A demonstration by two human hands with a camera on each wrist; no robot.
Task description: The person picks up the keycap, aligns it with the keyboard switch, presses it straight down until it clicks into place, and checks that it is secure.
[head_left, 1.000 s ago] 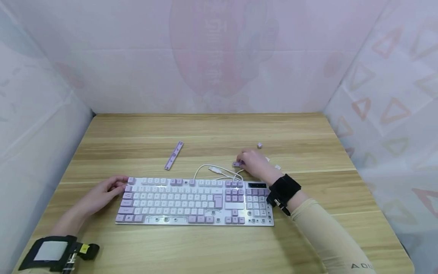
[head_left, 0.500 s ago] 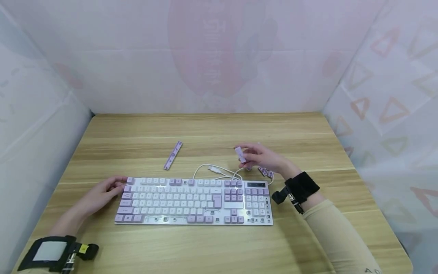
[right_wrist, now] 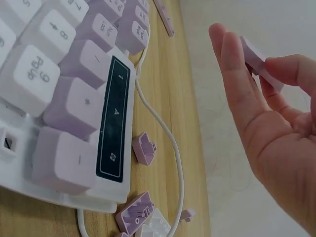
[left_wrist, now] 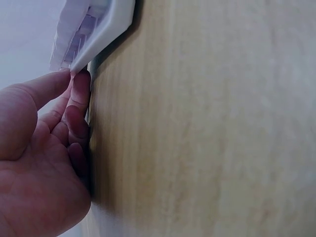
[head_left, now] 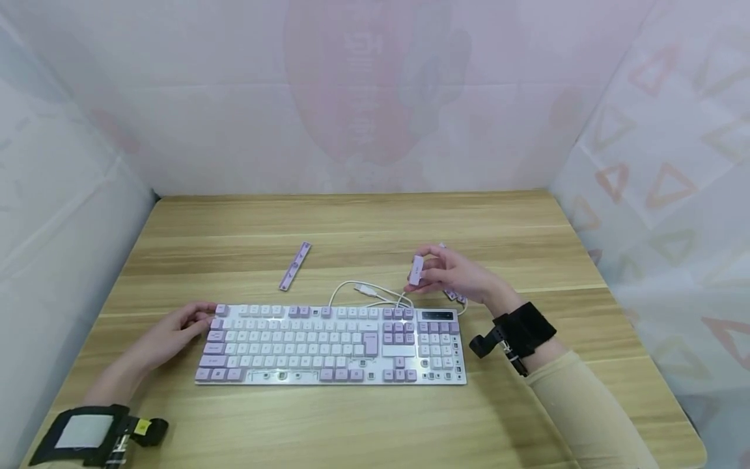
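A white keyboard (head_left: 281, 344) with white and purple keycaps lies across the table, with bare switches showing along its bottom row and at the right. At its upper left corner my left hand (head_left: 176, 335) pinches the edge; in the left wrist view the thumb (left_wrist: 49, 89) is on top and a finger lies against the side. My right hand (head_left: 457, 273) holds a wide purple keycap (head_left: 416, 270) between thumb and fingers, raised behind the keyboard's right part. In the right wrist view this keycap (right_wrist: 261, 64) is seen from its side.
A long purple spacebar (head_left: 295, 266) lies upturned behind the keyboard. The white USB cable (head_left: 366, 290) loops behind it. Several loose keycaps, including an upturned purple one (right_wrist: 136, 212) and a smaller one (right_wrist: 144, 149), lie near the keyboard's back right corner.
My right hand has lifted the wide purple keycap off the table behind the keyboard and turned it more upright, its wrist shifting right. My left hand stays at the keyboard's corner.
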